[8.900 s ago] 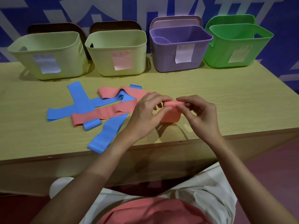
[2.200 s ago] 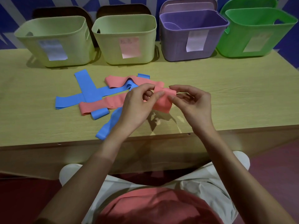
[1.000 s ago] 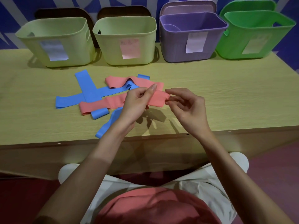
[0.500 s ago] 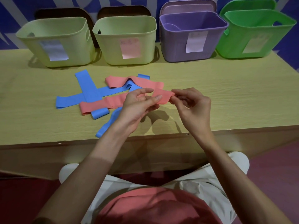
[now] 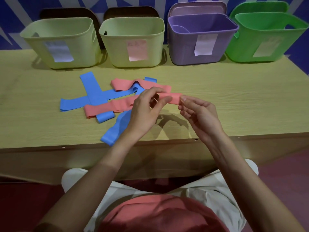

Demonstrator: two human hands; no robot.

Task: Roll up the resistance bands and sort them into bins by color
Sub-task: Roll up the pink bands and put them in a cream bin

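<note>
From the head camera the sorting looks barely begun: the left hand [image 5: 147,108] pinches a half-rolled pink band [image 5: 172,97] above the table [image 5: 234,97], the right hand [image 5: 199,113] loosely curled at its end, touching; whether it grips, I cannot tell. Flat, thin, stretchy pink and blue bands [image 5: 93,91] lie crossed before four smooth plastic bins [image 5: 133,42]

I've got a pink band [image 5: 172,97] rolled up, held above the desk [image 5: 234,97]. More pink and blue bands [image 5: 100,96] lie crisscrossed before four bins [image 5: 132,42].
</note>
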